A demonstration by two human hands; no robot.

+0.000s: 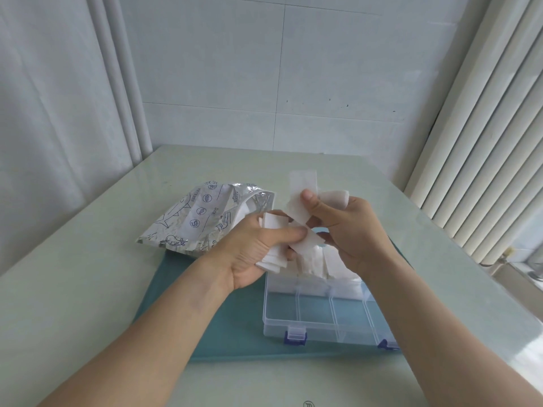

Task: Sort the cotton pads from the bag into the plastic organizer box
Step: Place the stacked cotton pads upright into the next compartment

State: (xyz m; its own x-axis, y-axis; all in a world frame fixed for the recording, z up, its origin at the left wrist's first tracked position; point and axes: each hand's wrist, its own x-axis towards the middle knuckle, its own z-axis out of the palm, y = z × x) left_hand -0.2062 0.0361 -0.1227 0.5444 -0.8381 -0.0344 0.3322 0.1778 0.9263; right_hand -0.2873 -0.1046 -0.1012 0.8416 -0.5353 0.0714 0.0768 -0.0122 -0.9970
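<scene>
Partway: far compartments of organizer box [293, 329] held pads, near row bare. Left hand [258, 248] and right hand [349, 230] fingers gripped cotton pads [302, 186]; bag [202, 215] left of centre.

bag [202, 218] lies left of and behind the organizer box [320, 312], both on the cloth [223, 318].

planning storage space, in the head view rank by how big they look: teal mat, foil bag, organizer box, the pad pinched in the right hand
1. teal mat
2. organizer box and foil bag: look alike, both partly hidden
3. pad pinched by right hand
</scene>
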